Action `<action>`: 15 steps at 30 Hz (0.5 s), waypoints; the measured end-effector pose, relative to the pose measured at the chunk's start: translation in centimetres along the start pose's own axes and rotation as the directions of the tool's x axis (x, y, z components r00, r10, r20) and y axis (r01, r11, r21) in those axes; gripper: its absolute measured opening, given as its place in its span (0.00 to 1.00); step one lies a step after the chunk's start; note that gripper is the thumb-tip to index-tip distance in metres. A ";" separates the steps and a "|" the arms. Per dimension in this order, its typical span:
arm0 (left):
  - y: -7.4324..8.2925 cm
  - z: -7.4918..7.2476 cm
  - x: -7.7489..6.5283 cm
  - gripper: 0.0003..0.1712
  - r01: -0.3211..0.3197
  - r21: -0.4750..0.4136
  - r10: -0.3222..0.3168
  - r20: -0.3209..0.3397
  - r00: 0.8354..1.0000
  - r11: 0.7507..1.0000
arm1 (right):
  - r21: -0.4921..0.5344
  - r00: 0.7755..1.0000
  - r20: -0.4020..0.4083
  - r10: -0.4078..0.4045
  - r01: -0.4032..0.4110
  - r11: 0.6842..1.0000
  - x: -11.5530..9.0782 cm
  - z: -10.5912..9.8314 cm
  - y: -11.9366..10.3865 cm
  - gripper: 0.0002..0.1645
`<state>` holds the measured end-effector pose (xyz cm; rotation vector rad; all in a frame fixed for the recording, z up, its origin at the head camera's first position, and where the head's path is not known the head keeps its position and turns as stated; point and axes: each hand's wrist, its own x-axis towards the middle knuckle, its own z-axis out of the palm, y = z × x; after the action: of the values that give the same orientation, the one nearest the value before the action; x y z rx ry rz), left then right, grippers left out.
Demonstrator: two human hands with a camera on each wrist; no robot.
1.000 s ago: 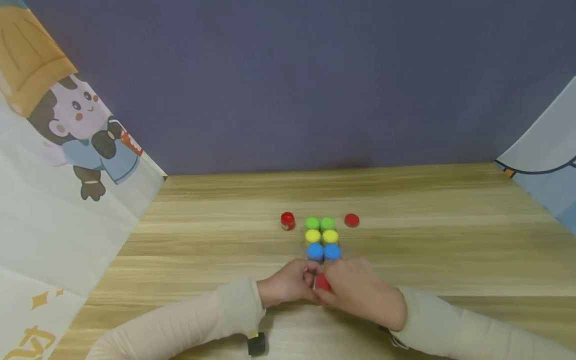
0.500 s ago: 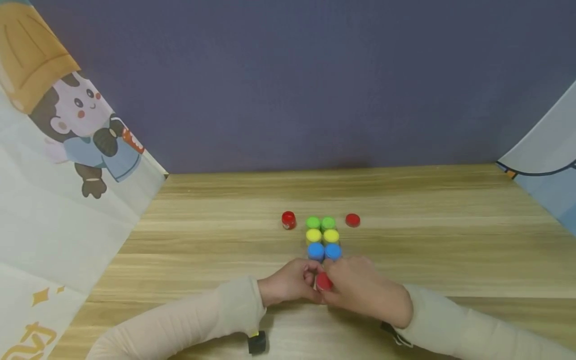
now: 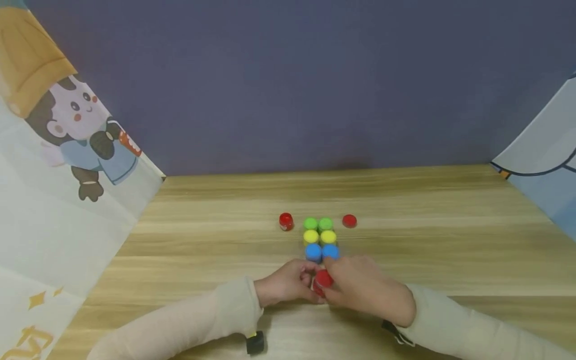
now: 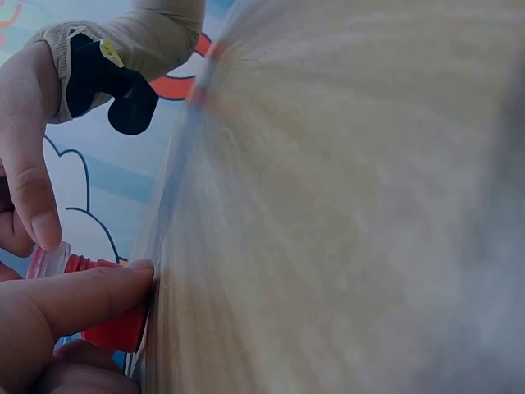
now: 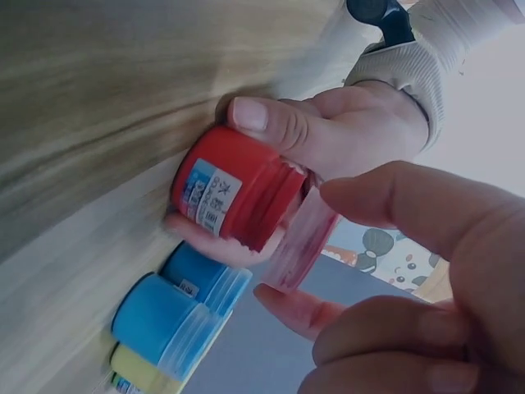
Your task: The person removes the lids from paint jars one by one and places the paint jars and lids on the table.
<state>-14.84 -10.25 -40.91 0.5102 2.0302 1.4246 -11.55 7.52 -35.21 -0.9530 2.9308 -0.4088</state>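
A small red jar (image 5: pixel 234 185) with a white label stands at the table's near middle, its threaded neck showing in the right wrist view. My left hand (image 3: pixel 288 282) holds its body, thumb (image 4: pixel 90 295) and fingers on opposite sides. My right hand (image 3: pixel 366 287) pinches the clear-sided red lid (image 5: pixel 302 242) between thumb and finger. The lid sits tilted just off the neck, with a gap along part of the rim. Right behind the hands stand two blue-lidded jars (image 3: pixel 313 252), and the right one is partly covered by my right hand.
Beyond the blue jars come two yellow-lidded jars (image 3: pixel 311 237) and two green-lidded jars (image 3: pixel 310 224), in paired rows. An uncapped red jar (image 3: pixel 286 221) stands to their left. A loose red lid (image 3: pixel 349 220) lies to their right on the wooden table (image 3: pixel 202 240).
The red lid has come up off the jar's neck in my right hand, and more of the jar shows between the hands. My left hand has stayed in place.
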 end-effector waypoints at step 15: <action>-0.4 -1.3 -1.5 0.22 0.013 0.009 -0.013 -0.029 0.999 1.000 | 0.008 1.000 -0.011 -0.009 0.009 1.000 -0.3 -0.4 0.9 0.14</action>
<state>-14.57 -12.21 -40.58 0.4823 2.0606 1.4231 -11.90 8.49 -35.12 -0.9664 2.9329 -0.4270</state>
